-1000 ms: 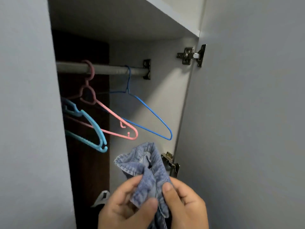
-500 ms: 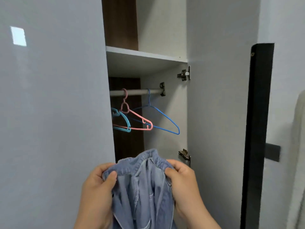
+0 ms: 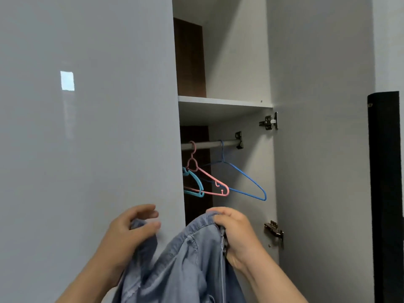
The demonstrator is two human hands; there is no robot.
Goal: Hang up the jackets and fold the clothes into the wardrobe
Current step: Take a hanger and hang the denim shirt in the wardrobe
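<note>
So the denim jacket (image 3: 185, 259) is held up at 6 o'clock, in front of the open wardrobe (image 3: 238, 62). One edge is pinched by the left hand (image 3: 131, 232) at 7, and the collar is gripped by the right hand (image 3: 236, 235) at 5. A pink hanger (image 3: 207, 178), a teal hanger (image 3: 194, 182) and a blue hanger (image 3: 247, 180) are hung on the rail (image 3: 207, 145), at 12 from the jacket.

Looking out from the person's head through one wide-angle lens, facing forward into the open white-walled wardrobe (image 3: 240, 62) and standing near its glossy grey closed door (image 3: 98, 138), filling the left half. Catching the white shelf (image 3: 218, 114) from below, the silver metal hanging rail (image 3: 207, 145) at mid-height, and, closest along the bottom edge, the left hand (image 3: 129, 232) and right hand (image 3: 237, 235) gripping a light blue denim jacket (image 3: 185, 263).
</note>
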